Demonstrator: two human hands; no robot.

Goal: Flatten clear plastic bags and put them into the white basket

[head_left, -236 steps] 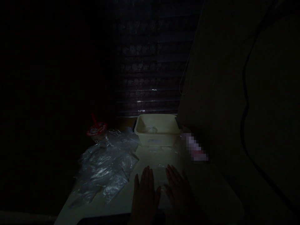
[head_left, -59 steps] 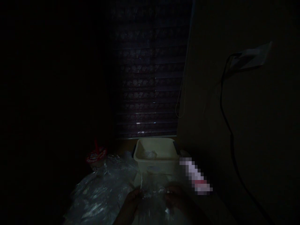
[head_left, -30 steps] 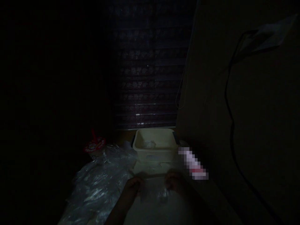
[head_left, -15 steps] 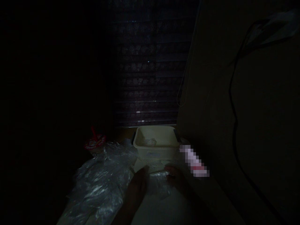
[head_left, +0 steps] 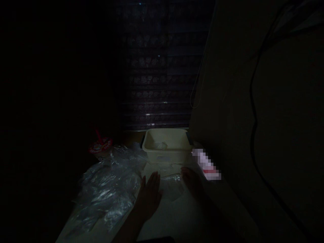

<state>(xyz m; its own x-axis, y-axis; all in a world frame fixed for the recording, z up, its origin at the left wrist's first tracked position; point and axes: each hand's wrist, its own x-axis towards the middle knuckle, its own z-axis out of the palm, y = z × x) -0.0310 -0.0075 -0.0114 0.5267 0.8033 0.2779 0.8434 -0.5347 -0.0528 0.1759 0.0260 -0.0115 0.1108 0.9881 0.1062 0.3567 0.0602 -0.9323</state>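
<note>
The scene is very dark. A small clear plastic bag (head_left: 172,186) lies on the pale tabletop (head_left: 174,219) between my hands. My left hand (head_left: 149,195) rests at the bag's left side, open, its fingers stretched forward and nothing in them. At the bag's right edge is my right hand (head_left: 192,184), its dim fingers loosely bent and apparently holding nothing; whether they touch the bag is hard to see. Just beyond stands a cream plastic basin (head_left: 167,156) with dark handles. Some crumpled clear plastic (head_left: 162,145) lies inside it.
A large heap of clear plastic bags (head_left: 108,189) covers the table's left side. Behind it stands a cup with a red patterned lid and red straw (head_left: 100,145). A blurred-out pink and white item (head_left: 206,165) lies right of the basin. A dark cable (head_left: 252,135) hangs along the right wall.
The bag has gone from being held between both hands to lying flat. My left hand has let go and straightened its fingers. The whole view has shifted slightly.
</note>
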